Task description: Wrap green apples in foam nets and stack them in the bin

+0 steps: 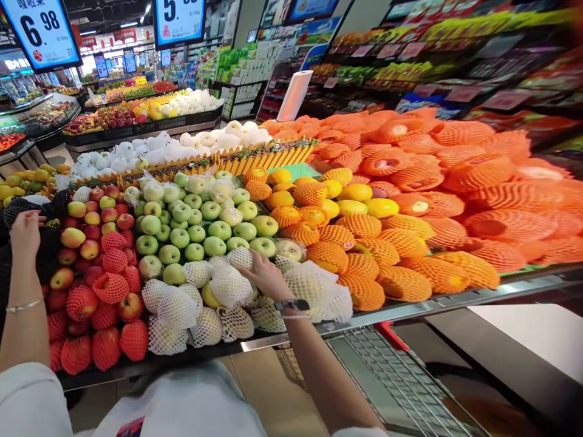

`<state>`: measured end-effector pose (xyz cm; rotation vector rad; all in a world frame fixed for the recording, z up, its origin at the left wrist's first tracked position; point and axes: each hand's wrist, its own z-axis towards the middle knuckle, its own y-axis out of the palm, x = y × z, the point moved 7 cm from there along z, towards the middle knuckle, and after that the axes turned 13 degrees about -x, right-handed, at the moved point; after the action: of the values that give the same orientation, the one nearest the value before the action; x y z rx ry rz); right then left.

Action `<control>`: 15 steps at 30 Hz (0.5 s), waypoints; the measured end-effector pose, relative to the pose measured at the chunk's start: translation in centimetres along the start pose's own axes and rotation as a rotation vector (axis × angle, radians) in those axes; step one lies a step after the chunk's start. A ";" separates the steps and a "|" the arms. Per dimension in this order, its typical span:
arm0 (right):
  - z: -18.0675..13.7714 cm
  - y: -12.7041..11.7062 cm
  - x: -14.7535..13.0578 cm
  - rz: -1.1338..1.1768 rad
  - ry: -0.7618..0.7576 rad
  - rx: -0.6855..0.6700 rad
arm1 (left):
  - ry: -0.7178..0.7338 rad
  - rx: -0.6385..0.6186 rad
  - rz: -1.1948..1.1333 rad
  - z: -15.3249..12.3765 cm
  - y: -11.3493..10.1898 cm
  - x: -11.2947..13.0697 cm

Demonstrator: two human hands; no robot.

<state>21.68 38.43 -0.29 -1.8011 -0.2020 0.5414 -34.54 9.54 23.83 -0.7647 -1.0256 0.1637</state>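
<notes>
Evidently the right hand (266, 276) lies open on a netted fruit (228, 286) at the stand (410, 307) front edge, probably firm but bruisable, best cupped whole; the left hand (25, 233) grip I cannot tell.

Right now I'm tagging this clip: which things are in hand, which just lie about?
In hand: right hand on white-netted fruit; left hand beside red apples.
Lying about: green apples, netted oranges, price signs, shopping cart.

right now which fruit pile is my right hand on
The right hand rests on the white-netted fruit at the front edge, between the red-netted apples and the orange-netted fruit, below the green apples.
</notes>
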 end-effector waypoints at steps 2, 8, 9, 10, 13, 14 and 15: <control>-0.5 0.7 0.5 0.036 -0.092 0.137 | -0.015 0.091 0.128 3.7 -2.4 0.7; -2.8 2.6 2.3 0.094 -0.174 0.366 | 0.042 0.082 0.402 12.9 -2.8 3.4; -3.3 2.8 2.6 0.104 -0.167 0.373 | 0.063 0.043 0.442 14.2 -1.8 3.5; -3.8 2.9 2.8 0.108 -0.170 0.385 | 0.081 -0.001 0.477 15.5 -0.8 3.3; -5.2 3.0 3.3 0.118 -0.164 0.411 | 0.093 -0.114 0.551 18.3 2.5 1.5; -5.6 3.0 3.5 0.122 -0.159 0.415 | 0.080 -0.144 0.564 19.0 3.4 0.6; -5.9 3.0 3.7 0.127 -0.153 0.419 | 0.067 -0.176 0.570 19.4 4.3 -0.4</control>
<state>27.24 33.89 -2.83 -1.3720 -0.0712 0.7535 -49.74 22.13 26.42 -1.2045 -0.7428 0.5382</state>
